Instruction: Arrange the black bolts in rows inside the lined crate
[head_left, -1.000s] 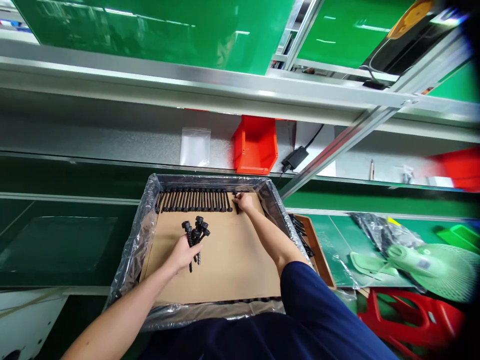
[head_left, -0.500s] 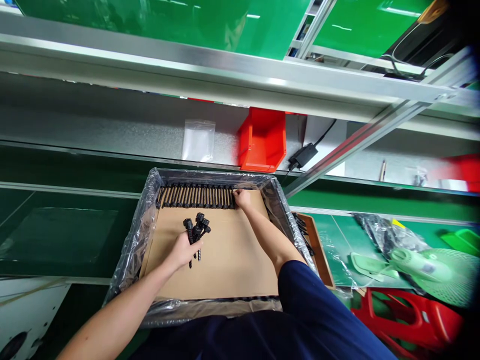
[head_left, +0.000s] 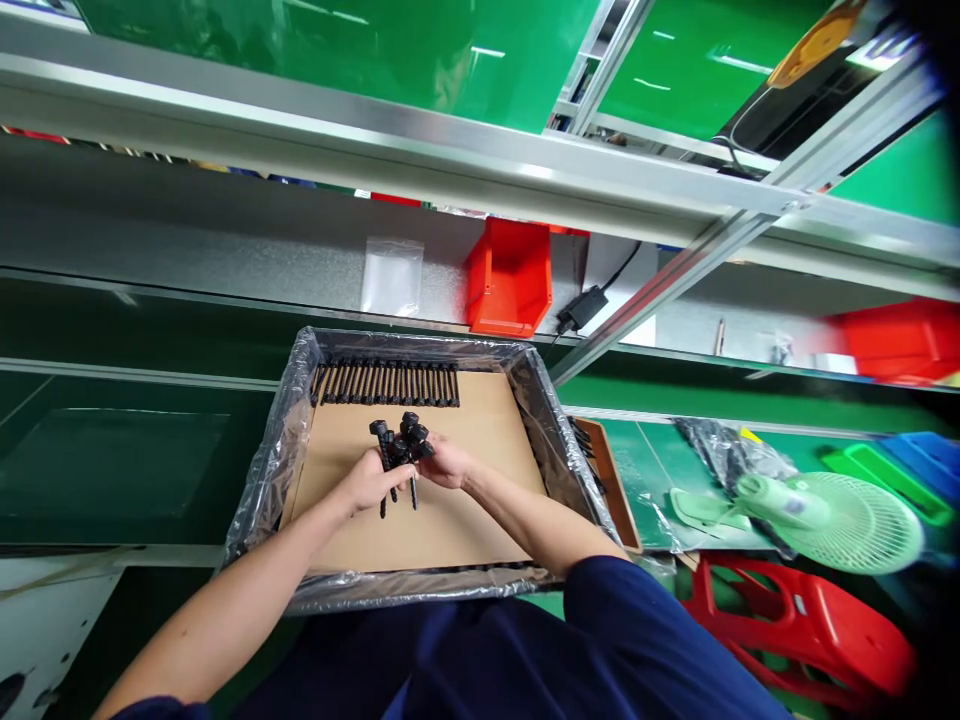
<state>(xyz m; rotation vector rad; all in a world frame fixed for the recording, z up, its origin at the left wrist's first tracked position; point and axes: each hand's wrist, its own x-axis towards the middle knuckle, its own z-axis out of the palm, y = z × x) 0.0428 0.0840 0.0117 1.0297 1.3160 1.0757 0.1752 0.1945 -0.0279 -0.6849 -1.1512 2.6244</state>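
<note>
A bunch of several black bolt-like rods [head_left: 409,428] with knobbed heads stands in my left hand [head_left: 370,480], its fingers closed round the shafts. My right hand [head_left: 448,462] is closed at the right side of this bunch, its fingertips on a rod just below the heads. Both hands are over a brown cardboard sheet [head_left: 457,535] inside a box lined with clear plastic [head_left: 259,480]. Along the far side of the sheet lies a neat row of similar black rods [head_left: 390,384], side by side.
A brown tray [head_left: 619,495] with black parts sits right of the box. Farther right are a green fan [head_left: 840,520] and a red stool [head_left: 840,620]. On the shelf behind are a red bin [head_left: 510,285], a clear bag [head_left: 392,277] and a black adapter [head_left: 582,309].
My right hand has left the right end of the row and come back toward me to the bunch. My left hand still holds the rods. The view has shifted slightly.
</note>
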